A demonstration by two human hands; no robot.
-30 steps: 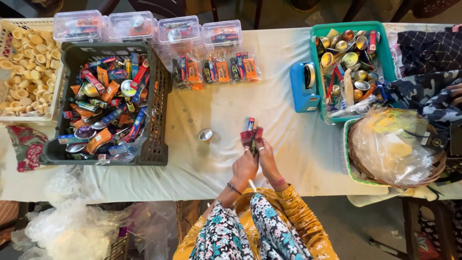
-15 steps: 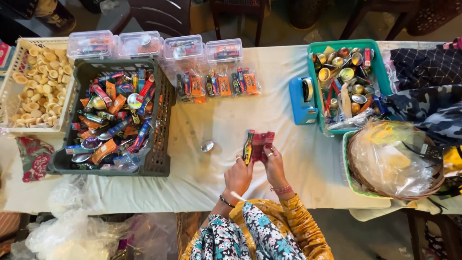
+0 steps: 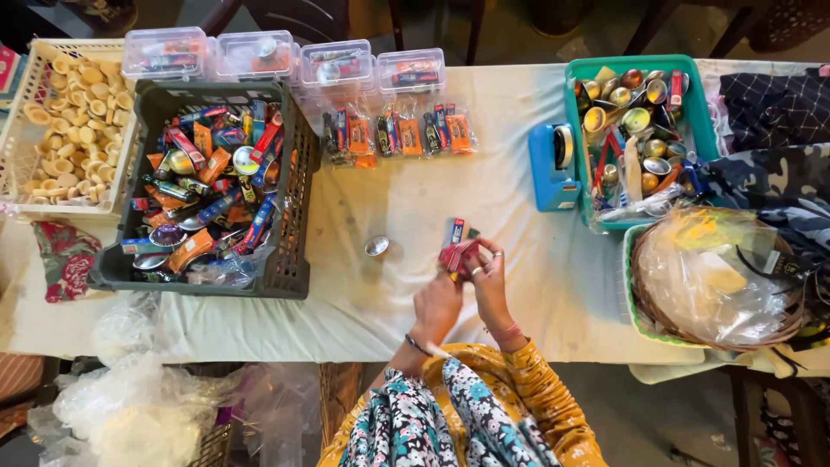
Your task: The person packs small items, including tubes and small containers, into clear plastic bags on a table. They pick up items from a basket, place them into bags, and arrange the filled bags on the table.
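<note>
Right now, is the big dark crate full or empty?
Full. The dark crate is heaped nearly to its rim with colourful small packets and some shiny round tins.

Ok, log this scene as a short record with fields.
left hand: helps hold the small red packet
right hand: grips the same packet
beside hands: small silver tin on the white tablecloth
left side: dark crate of colourful packets; white basket of pale rings
right side: green bin of tins; blue tape dispenser

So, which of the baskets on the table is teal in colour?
The teal basket at the far right, holding shiny round tins. The dark grey crate holds colourful packets, and the white basket at far left holds pale rings.
</note>
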